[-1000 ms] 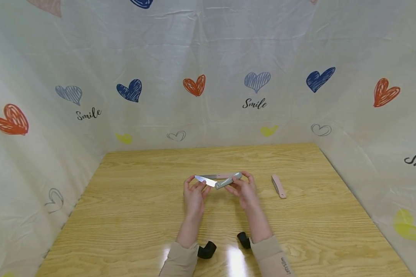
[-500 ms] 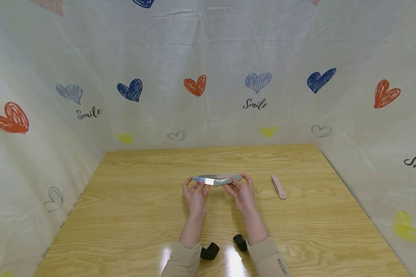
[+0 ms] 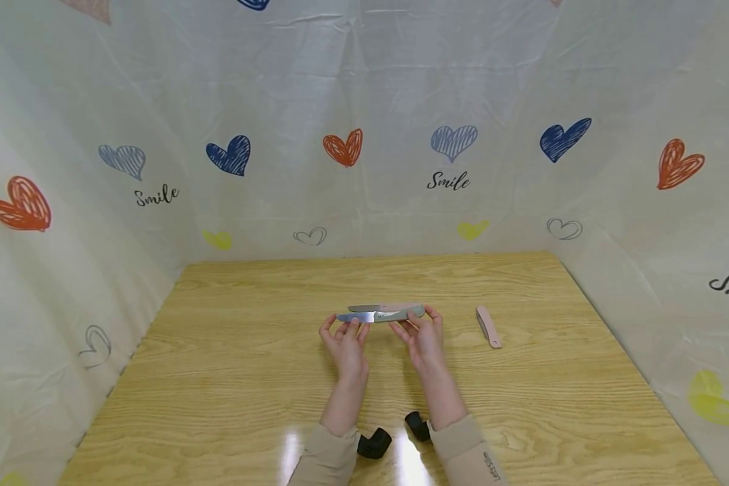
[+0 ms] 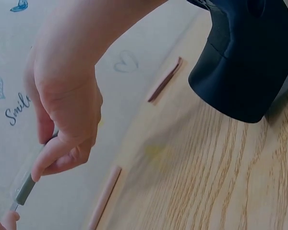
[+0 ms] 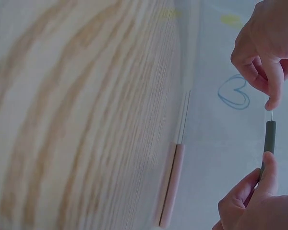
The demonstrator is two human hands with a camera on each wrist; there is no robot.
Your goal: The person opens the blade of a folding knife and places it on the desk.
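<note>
A folding knife with a grey-green handle (image 3: 399, 315) is held up over the table, its shiny blade (image 3: 358, 317) swung out in line with the handle. My left hand (image 3: 347, 349) pinches the blade between thumb and fingers. At the other end, my right hand (image 3: 426, 341) grips the handle. The right wrist view also has the green handle (image 5: 270, 136) between both hands. Just behind it on the table lies a pink-handled folding knife (image 5: 170, 187) with its blade out. To the right rests another pink folding knife (image 3: 489, 327), folded.
The wooden table (image 3: 231, 378) is enclosed by a pale curtain (image 3: 389, 81) printed with hearts and words. Black bent pieces (image 3: 374, 443) sit at both sleeve cuffs; one fills the upper right of the left wrist view.
The green knife's blade and handle have gone from an angle to a straight line. Both hands keep their hold and have shifted only slightly.
</note>
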